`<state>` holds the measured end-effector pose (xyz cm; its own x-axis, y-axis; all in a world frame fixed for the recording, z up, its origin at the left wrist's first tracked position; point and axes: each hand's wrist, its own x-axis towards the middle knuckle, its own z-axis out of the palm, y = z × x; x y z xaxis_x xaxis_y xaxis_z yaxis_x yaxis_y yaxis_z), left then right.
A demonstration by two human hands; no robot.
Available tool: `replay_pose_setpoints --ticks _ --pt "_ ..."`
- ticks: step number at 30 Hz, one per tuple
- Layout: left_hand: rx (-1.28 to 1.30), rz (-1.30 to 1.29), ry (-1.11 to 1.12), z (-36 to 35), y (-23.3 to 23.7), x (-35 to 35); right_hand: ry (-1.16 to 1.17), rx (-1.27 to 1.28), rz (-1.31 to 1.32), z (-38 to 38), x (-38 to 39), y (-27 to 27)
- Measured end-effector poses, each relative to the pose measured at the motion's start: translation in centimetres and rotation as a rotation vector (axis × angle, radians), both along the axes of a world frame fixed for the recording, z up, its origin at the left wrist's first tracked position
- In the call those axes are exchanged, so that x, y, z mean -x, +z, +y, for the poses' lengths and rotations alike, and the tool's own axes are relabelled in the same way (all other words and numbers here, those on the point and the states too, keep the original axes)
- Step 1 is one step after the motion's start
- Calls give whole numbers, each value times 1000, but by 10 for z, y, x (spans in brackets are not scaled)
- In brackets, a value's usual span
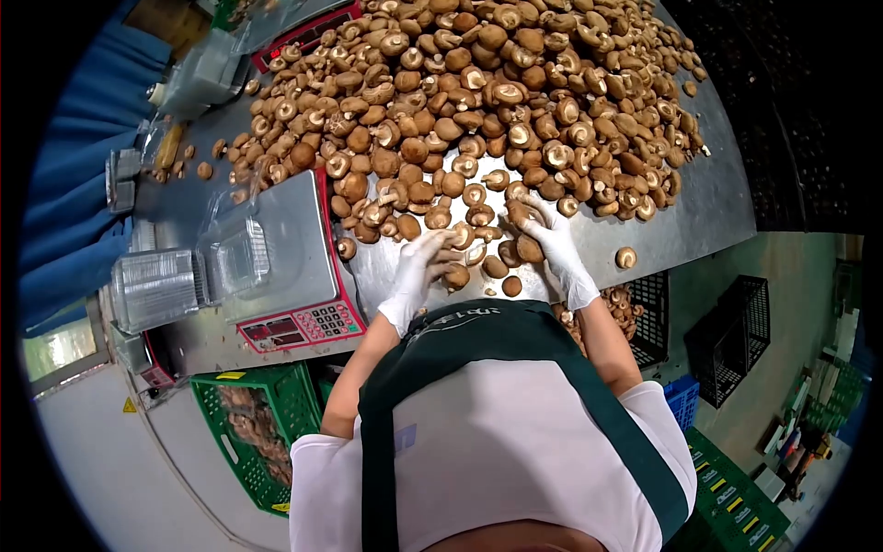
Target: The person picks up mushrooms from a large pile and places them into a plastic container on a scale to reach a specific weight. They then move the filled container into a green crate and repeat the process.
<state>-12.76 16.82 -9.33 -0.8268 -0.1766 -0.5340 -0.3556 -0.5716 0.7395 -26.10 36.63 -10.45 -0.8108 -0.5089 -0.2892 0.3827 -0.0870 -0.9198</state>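
White gloves cover both of my hands. My left hand (423,268) has its fingers curled round mushrooms (459,236) at the near edge of the metal table (368,276). My right hand (550,237) closes on brown mushrooms (519,213) a little to the right, fingertips pointing inward. Between the hands lie several loose mushrooms (495,267). Beyond them a large heap of mushrooms (497,92) spreads over the table.
A red-edged scale (324,321) stands at the left, with clear plastic boxes (156,287) beside it. Below are a green crate (241,432) with packed mushrooms, black crates (727,345) and a blue crate (682,401). Another scale (303,39) is farther back.
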Motion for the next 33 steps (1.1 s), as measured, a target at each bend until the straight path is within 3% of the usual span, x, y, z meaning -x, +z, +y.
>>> replay_pose_setpoints --ticks 2,3,4,5,6,9,10,12,14,17,18,20,22,23,24,26,27,30,31,32,33 --pt "-387 96 -124 11 -15 0 61 -19 -28 -12 -15 28" --pt "-518 83 -86 15 -19 1 213 -47 75 -19 -26 21" --pt "-645 72 -48 15 -18 2 352 -237 413 -28 -33 22" --pt "-690 -39 -17 11 -13 4 407 -273 561 -38 -39 29" --pt "-749 12 -63 5 -8 4 461 -309 710 -47 -43 40" --pt "-756 -26 147 -1 -18 -3 368 -367 941 -73 -23 24" --pt "-756 -29 189 -4 -16 -8 325 -372 855 -82 -13 24" --pt "-937 174 151 -16 -33 -24 310 -581 917 -107 17 29" --pt "-927 137 272 -15 -28 -29 260 -749 985 -131 43 27" --pt "-841 78 423 -14 -18 -26 85 -937 1574 -162 74 -36" --pt "-767 47 452 -15 -14 -24 33 -988 1597 -168 70 -43" --pt "-754 57 449 -19 -17 -23 16 -959 1561 -170 74 -54" --pt "-1295 505 110 -24 -32 -27 56 -905 1488 -165 78 -52" --pt "-1316 504 151 -23 -40 -27 68 -827 1429 -160 77 -51" --pt "-1315 507 155 -23 -42 -28 76 -750 1370 -152 73 -41" --pt "-893 229 312 -21 -47 -29 174 -772 1268 -131 64 -25" --pt "-1097 309 310 -17 -37 -26 189 -687 999 -121 59 -21" --pt "-1139 303 276 -17 -33 -20 199 -261 348 -91 47 0" --pt "-1162 242 382 -15 -30 -15 194 -127 171 -83 44 -1" --pt "-1314 440 183 -17 -41 -17 186 9 -4 -75 39 -1" --pt "-1325 470 188 -15 -36 -13 184 44 -97 -71 32 15"
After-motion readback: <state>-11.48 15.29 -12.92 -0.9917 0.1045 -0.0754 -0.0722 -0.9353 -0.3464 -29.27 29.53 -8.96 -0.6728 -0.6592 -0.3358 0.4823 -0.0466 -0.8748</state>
